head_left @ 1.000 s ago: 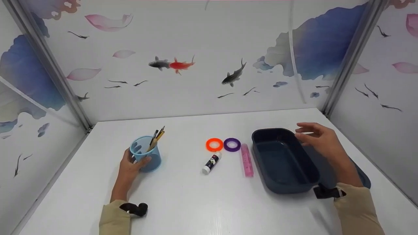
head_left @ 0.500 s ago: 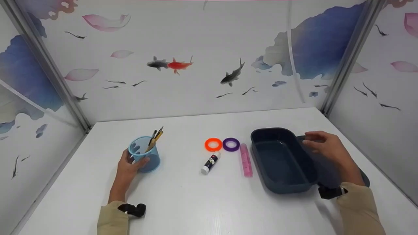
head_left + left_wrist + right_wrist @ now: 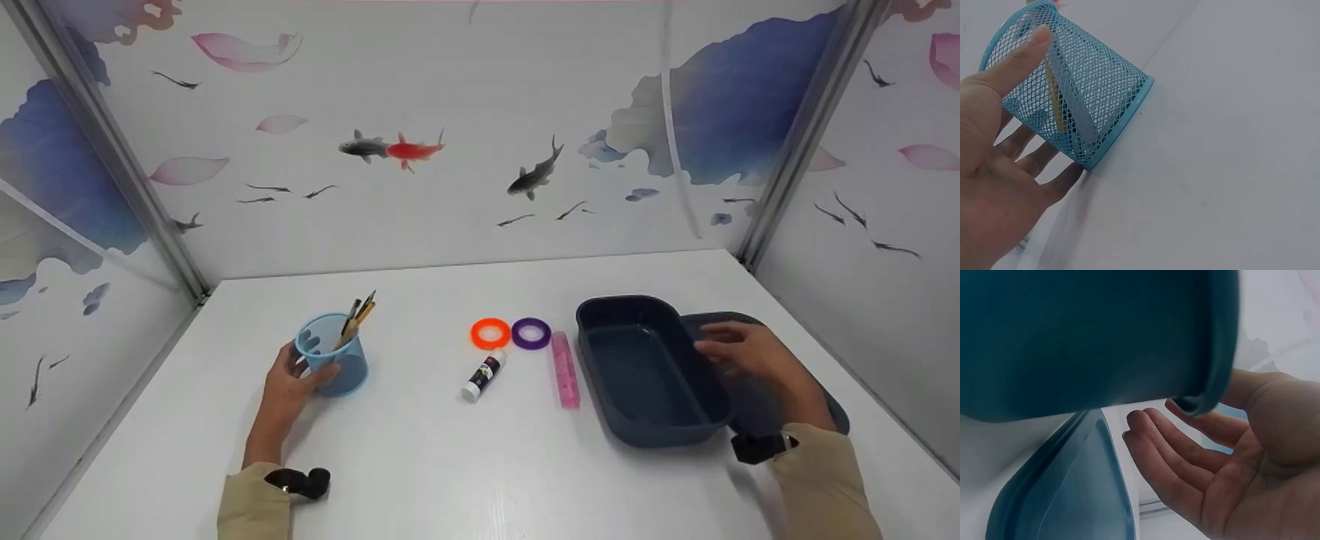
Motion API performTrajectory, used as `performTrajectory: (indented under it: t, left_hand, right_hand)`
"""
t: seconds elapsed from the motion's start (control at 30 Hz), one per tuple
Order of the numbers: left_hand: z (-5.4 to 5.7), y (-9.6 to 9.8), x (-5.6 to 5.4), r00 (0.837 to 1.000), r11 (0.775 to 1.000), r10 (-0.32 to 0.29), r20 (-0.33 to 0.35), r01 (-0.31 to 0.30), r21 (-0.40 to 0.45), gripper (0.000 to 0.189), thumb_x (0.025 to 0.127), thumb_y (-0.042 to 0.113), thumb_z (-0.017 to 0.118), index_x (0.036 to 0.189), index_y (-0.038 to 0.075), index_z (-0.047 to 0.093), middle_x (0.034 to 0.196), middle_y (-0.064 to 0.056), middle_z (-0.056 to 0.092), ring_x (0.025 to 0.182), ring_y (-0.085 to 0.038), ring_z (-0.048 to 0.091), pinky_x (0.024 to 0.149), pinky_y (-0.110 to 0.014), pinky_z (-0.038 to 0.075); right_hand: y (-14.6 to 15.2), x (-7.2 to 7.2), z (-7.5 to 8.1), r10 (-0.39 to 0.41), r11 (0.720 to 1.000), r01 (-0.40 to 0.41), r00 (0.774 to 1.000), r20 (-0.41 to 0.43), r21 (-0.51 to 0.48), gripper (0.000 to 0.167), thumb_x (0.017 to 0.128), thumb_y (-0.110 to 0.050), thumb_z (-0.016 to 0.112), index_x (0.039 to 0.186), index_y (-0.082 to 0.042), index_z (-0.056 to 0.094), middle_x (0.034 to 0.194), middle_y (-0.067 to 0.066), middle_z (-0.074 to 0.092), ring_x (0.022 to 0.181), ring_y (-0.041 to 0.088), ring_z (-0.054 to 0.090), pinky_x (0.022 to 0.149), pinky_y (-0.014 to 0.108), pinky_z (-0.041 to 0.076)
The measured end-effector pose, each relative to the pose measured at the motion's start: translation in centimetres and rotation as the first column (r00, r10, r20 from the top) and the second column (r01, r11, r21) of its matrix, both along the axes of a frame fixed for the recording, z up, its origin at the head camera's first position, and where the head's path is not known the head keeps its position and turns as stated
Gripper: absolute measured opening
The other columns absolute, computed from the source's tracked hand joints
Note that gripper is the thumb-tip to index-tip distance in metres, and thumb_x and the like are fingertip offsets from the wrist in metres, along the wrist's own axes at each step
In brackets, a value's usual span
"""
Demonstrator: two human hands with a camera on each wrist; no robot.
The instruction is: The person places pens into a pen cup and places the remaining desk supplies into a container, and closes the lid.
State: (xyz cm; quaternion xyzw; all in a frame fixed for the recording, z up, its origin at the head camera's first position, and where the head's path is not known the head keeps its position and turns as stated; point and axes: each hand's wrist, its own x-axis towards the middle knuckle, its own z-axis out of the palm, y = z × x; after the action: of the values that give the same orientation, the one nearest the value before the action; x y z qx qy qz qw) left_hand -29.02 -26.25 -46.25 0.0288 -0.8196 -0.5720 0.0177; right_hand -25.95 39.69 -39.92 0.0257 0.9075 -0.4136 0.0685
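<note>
My left hand (image 3: 289, 382) grips a light blue mesh pen holder (image 3: 349, 375), its thumb on the near side and its fingers round the left side. A few pencils (image 3: 360, 319) and pens lean inside the holder, and the mesh shows them in the left wrist view (image 3: 1058, 98). Over at the right stands a deep, dark blue rectangular box (image 3: 660, 431). My right hand (image 3: 750, 360) is at this box's right rim, with loosely bent fingers (image 3: 1179, 475); in the right wrist view the rim hides the thumb tip. Beneath that hand lies a flat dark blue lid (image 3: 757, 409).
Between the holder and the box lie an orange ring (image 3: 480, 343), a purple ring (image 3: 519, 341), a glue stick (image 3: 486, 373) with a white cap and a pink stick-shaped item (image 3: 566, 375). White patterned panels (image 3: 450, 217) enclose the table (image 3: 420, 465) at the back and sides.
My right hand has come down from above the box's right side to its rim, shifting slightly right. The left hand keeps its hold on the pen holder, nearly still.
</note>
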Motion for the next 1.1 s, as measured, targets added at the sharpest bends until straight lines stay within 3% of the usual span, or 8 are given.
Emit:
performTrajectory:
  t: [0.23,0.43,0.5,0.73,0.9,1.1]
  left_hand:
    - [-0.1,-1.2,0.7,1.0,1.0,-0.012,-0.026,0.012,0.027,0.09,0.089,0.033,0.076,0.158,0.008,0.023,0.164,-0.017,0.028,0.151,-0.037,0.031,0.123,-0.047,0.033]
    - [0.2,-2.1,1.3,1.0,0.993,0.03,-0.001,-0.03,0.112,0.066,0.097,0.023,0.067,0.154,0.011,0.036,0.158,-0.011,0.042,0.143,-0.024,0.047,0.104,-0.017,0.05]
    - [0.5,-2.1,1.3,0.998,0.985,0.054,0.015,-0.056,0.162,0.061,0.101,0.021,0.061,0.155,0.013,0.034,0.158,-0.011,0.043,0.14,-0.019,0.051,0.101,-0.016,0.052]
    - [2.2,-1.6,1.2,0.986,0.943,0.164,0.03,-0.166,0.29,0.055,0.107,0.028,0.047,0.158,0.02,0.029,0.158,-0.012,0.043,0.134,-0.018,0.057,0.105,-0.025,0.051]
    - [3.7,-1.0,1.5,0.975,0.934,0.22,0.001,-0.212,0.287,0.053,0.107,0.031,0.045,0.157,0.022,0.032,0.157,-0.01,0.046,0.131,-0.014,0.059,0.1,-0.019,0.053]
    - [5.4,-0.1,1.8,0.96,0.923,0.275,-0.049,-0.25,0.293,0.054,0.104,0.033,0.052,0.155,0.022,0.037,0.154,-0.009,0.049,0.132,-0.018,0.057,0.097,-0.017,0.053]
  right_hand:
    - [-0.2,0.0,-0.5,-0.025,0.999,0.026,0.999,0.033,-0.023,0.069,0.096,-0.036,0.067,0.146,0.005,0.044,0.135,0.029,0.059,0.098,0.016,0.066,0.072,0.031,0.059]
    - [-0.1,-0.2,-0.6,-0.039,0.996,0.045,0.996,0.079,-0.079,0.071,0.093,-0.036,0.071,0.146,0.003,0.045,0.122,0.011,0.069,0.089,0.01,0.066,0.07,0.033,0.059]
    - [-0.1,-0.2,-0.6,-0.045,0.995,0.053,0.995,0.088,-0.086,0.071,0.093,-0.037,0.071,0.146,0.003,0.046,0.121,0.009,0.069,0.089,0.01,0.066,0.072,0.033,0.059]
    - [-0.2,-0.2,-0.5,-0.045,0.996,0.052,0.995,0.094,-0.073,0.071,0.094,-0.039,0.07,0.146,0.001,0.046,0.127,0.015,0.066,0.093,0.012,0.065,0.074,0.032,0.058]
    - [-0.1,-0.1,-0.4,-0.03,0.997,0.036,0.995,0.094,-0.066,0.071,0.094,-0.041,0.068,0.147,0.001,0.045,0.13,0.017,0.065,0.097,0.011,0.065,0.077,0.033,0.059]
    - [-0.1,-0.1,-0.6,-0.013,0.998,0.019,0.996,0.089,-0.064,0.071,0.095,-0.04,0.067,0.147,0.002,0.044,0.131,0.019,0.064,0.1,0.013,0.066,0.08,0.035,0.06]
